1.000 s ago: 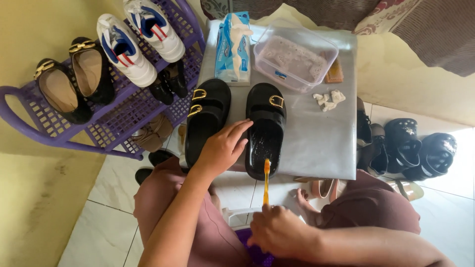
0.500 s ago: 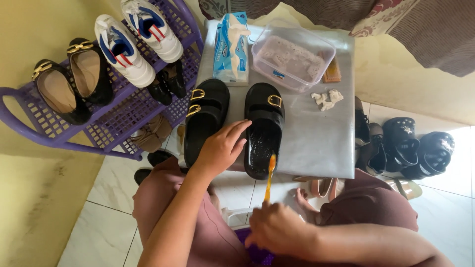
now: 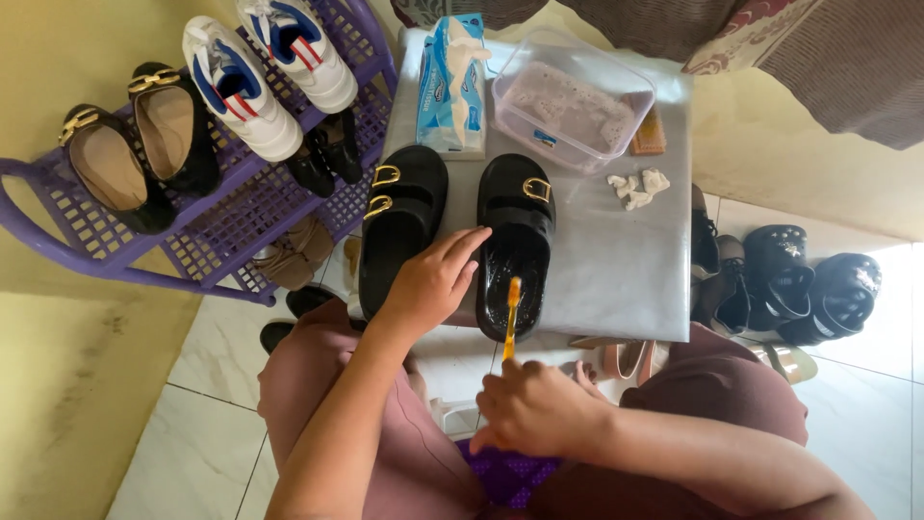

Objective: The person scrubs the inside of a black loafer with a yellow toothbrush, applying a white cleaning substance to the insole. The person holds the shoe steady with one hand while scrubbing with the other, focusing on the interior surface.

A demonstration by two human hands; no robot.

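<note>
Black and glossy, the two sandals sit side by side on the grey table (image 3: 616,279), and this is where we see the small change. Half a second ago our left hand (image 3: 428,284) lay across both sandals with the fingers spread; now it has shifted so that its fingertips rest on the inner edge of the right sandal (image 3: 517,241), loosely open, gripping nothing. Our right hand (image 3: 534,409) is closed around the toothbrush (image 3: 511,316), and the orange handle has risen a little, so the bristle end stands over the heel of that same sandal. We judge that the brushing is settling onto this sandal, with the left hand steadying it.

The right sandal lies flat, toe pointing away from us, with a gold buckle on its wide strap; its footbed shines as if wet. The left sandal (image 3: 399,226) is just beside it, touching or nearly so, with two gold buckles, hanging slightly over the table's near edge. Behind them stand a pack of wipes (image 3: 450,82) and a clear plastic tub (image 3: 573,101).
</note>
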